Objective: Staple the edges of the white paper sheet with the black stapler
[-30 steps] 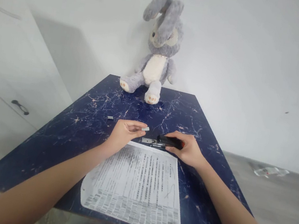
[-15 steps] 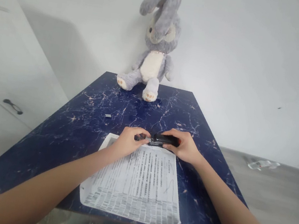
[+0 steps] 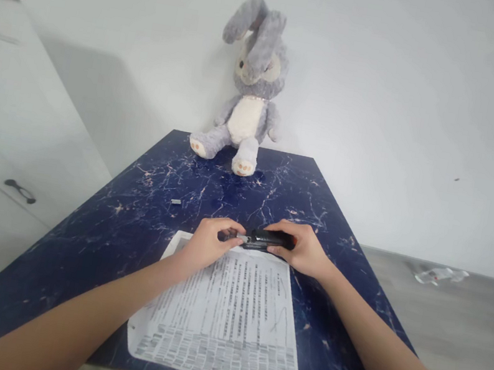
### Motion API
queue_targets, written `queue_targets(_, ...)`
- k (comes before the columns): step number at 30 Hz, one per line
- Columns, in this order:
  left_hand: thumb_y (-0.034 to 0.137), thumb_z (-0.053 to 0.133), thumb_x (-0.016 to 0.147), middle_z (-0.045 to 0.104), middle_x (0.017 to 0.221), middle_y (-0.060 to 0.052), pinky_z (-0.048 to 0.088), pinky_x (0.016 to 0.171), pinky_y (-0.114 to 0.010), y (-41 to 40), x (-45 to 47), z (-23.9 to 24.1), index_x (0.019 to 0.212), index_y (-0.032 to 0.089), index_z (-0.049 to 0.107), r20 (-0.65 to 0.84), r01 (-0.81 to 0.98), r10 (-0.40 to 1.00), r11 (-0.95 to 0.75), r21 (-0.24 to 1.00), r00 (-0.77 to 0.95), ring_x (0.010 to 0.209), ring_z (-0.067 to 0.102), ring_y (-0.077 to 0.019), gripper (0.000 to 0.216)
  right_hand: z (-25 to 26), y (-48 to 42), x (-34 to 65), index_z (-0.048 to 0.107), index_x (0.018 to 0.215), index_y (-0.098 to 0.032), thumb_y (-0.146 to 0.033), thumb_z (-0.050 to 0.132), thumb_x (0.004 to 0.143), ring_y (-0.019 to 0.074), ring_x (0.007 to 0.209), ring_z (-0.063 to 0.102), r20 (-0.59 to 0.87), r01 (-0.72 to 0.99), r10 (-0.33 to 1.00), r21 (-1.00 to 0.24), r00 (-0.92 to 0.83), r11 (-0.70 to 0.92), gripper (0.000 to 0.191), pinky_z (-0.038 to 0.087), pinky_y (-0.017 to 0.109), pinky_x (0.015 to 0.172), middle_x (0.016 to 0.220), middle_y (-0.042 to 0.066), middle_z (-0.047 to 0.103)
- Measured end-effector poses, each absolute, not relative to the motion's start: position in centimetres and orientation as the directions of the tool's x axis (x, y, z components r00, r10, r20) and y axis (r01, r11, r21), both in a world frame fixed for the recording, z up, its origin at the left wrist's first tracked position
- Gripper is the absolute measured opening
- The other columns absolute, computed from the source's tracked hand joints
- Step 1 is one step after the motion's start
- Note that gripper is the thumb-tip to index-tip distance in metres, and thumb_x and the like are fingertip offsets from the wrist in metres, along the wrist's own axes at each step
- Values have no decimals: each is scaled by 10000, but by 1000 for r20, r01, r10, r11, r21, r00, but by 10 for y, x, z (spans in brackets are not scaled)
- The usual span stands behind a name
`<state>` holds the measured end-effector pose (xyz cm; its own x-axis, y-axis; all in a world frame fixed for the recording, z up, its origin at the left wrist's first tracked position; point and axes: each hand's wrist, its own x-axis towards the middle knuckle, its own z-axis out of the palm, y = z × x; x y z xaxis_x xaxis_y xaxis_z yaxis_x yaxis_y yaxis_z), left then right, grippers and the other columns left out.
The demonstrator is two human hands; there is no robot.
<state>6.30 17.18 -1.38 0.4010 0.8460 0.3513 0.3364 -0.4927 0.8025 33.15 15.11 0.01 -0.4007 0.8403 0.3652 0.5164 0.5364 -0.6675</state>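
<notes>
A black stapler point(image 3: 271, 238) lies crosswise at the far edge of the printed paper sheets point(image 3: 225, 314). My right hand point(image 3: 305, 248) is wrapped round its right end, thumb on the near side and fingers on the far side. My left hand point(image 3: 214, 239) pinches a metal part at the stapler's left end between thumb and fingers. What exactly lies under those fingertips is partly hidden. Beyond my left hand, a small silvery strip point(image 3: 176, 201), looking like staples, rests on the table.
The blue marbled table point(image 3: 125, 234) reaches back to the white wall. A grey plush rabbit point(image 3: 246, 115) sits at its far end. Clear plastic packaging point(image 3: 443, 276) lies on the floor at the right. A white cabinet with a dark handle point(image 3: 20, 191) stands at the left.
The view has tilted up slightly, so everything sits lower in the picture. Both hands stay at the stapler, with the left fingers shifted only a little.
</notes>
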Motion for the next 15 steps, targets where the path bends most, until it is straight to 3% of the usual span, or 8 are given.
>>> queue_targets(15,89,748,850,793,959,-26,580,871,-333,169,62,-13,885,199,785,473,266,754,-623,736,457,881,742,-174,121,1,151,332,758,1118,-226,-212,775,825,213,895,715,368,514,838,-666,-404,540,294,555,343,807,1027,51,768)
